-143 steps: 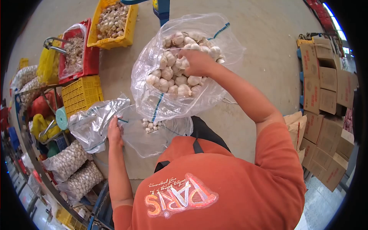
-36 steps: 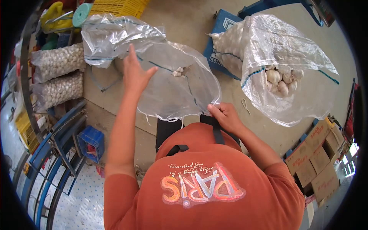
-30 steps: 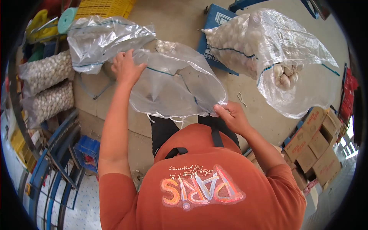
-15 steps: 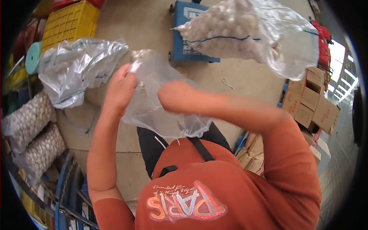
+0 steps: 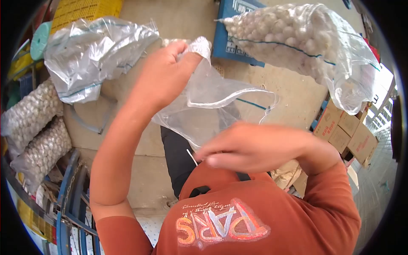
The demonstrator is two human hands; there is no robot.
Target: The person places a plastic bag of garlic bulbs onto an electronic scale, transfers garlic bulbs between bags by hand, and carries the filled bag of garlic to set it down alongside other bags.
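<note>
A clear plastic bag (image 5: 204, 110) hangs limp and open-mouthed in front of me, held near its bunched top. My left hand (image 5: 170, 74) is closed on the gathered plastic. Low at my waist, my right hand (image 5: 250, 146) is blurred, its fingers stretched toward the left and apparently holding nothing. Close to those fingertips a thin white strip (image 5: 192, 156) shows against my dark trousers. A filled clear bag of garlic bulbs (image 5: 280, 34) lies on a blue platform (image 5: 225, 42) at the upper right.
Crumpled clear plastic bags (image 5: 97, 55) lie at left, beside a yellow crate (image 5: 85, 12) and a teal roll (image 5: 41, 40). Filled bulb bags (image 5: 32, 106) are stacked below, near a blue metal frame (image 5: 68, 191). Cardboard boxes (image 5: 344, 131) stand at right.
My right hand has left the plastic and come down to my waist. My left hand has shifted right with the bag, whose mouth now spreads open. The view has moved slightly.
</note>
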